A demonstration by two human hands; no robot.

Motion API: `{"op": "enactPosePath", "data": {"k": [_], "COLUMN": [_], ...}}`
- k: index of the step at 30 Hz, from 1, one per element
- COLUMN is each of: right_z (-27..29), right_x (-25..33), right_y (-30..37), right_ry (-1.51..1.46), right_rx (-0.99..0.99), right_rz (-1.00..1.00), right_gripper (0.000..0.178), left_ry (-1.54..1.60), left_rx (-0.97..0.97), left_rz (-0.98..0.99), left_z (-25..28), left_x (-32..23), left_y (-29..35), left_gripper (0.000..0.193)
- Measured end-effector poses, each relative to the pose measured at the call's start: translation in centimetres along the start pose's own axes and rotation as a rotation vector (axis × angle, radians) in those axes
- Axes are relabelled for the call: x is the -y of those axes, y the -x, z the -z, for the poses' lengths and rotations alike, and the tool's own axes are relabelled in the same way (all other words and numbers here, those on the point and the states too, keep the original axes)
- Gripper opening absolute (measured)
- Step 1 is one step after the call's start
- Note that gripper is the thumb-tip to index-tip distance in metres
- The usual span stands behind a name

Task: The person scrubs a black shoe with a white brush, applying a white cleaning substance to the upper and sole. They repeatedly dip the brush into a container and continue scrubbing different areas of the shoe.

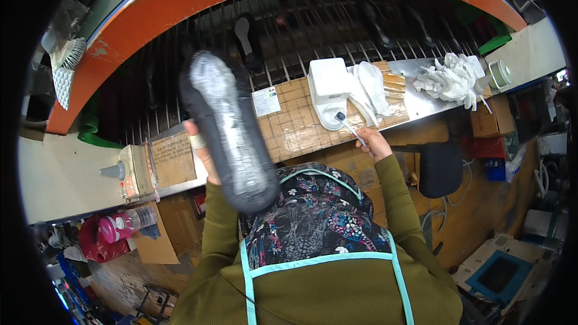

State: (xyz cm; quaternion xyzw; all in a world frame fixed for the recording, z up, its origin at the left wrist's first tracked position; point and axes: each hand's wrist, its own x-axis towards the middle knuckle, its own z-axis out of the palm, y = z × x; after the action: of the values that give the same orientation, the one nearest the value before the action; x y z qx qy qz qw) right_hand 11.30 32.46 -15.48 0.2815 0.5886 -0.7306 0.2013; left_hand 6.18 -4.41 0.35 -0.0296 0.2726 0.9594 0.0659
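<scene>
My left hand (205, 155) grips a black shoe (232, 126) from its left side and holds it up, bottom facing me. The underside is a shiny silvery strip from toe to heel. One finger of this hand has a pale wrap. In my right hand (376, 143) is a small brush (354, 133) with a thin white handle, pinched between the fingers. Its dark head rests at the open lip of a white plastic dispenser (328, 78); whether it touches the liquid inside cannot be seen. White folded cloths or pads (368, 93) lie just right of the dispenser.
Cardboard (289, 123) covers the narrow bench, with a printed card (265, 101) on it. Crumpled white paper (451, 81) is heaped at right. Behind runs a rack of metal rods (301, 24) carrying several dark shoes. A grey cone (112, 171) stands at left; a black chair back (441, 170) is at right.
</scene>
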Motion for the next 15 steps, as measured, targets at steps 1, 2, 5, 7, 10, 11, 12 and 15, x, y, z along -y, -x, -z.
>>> {"op": "enactPosePath", "data": {"k": [1,2,5,7,10,11,12,15], "right_z": [-0.5,-1.2,-4.9,-7.1,-10.2,-11.3,-12.1,-14.4], "right_x": [0.4,1.0,5.5,9.8,14.5,15.4,16.0,16.3], "right_y": [0.5,1.2,3.6,6.8,12.1,13.3,14.2,14.6], "right_ry": [-0.089,-0.034,0.233,0.453,0.726,0.652,0.615,0.367], "right_rx": [0.027,0.028,-0.171,-0.312,-0.532,-0.477,-0.440,-0.274], "right_rz": [0.008,0.148,0.487,0.976,1.300,1.327,1.378,1.383], "right_gripper": [0.014,0.013,0.014,0.015,0.015,0.017,0.017,0.016], "left_ry": [-0.072,-0.262,-0.311,-0.305,-0.326,-0.332,-0.357,-0.351], "left_rx": [0.010,0.032,-0.010,0.111,0.251,0.282,0.302,0.342], "left_rz": [0.028,-0.004,0.205,0.192,0.127,0.130,0.098,0.036], "left_z": [0.0,0.0,-0.1,-1.0,-3.0,-3.6,-4.2,-5.7], "left_x": [0.2,1.1,2.4,3.0,3.4,3.3,3.2,3.5], "left_y": [-0.7,-0.9,-2.1,-2.9,-3.2,-3.0,-2.7,-2.2], "left_gripper": [0.082,0.081,0.085,0.079,0.075,0.075,0.073,0.073]}}
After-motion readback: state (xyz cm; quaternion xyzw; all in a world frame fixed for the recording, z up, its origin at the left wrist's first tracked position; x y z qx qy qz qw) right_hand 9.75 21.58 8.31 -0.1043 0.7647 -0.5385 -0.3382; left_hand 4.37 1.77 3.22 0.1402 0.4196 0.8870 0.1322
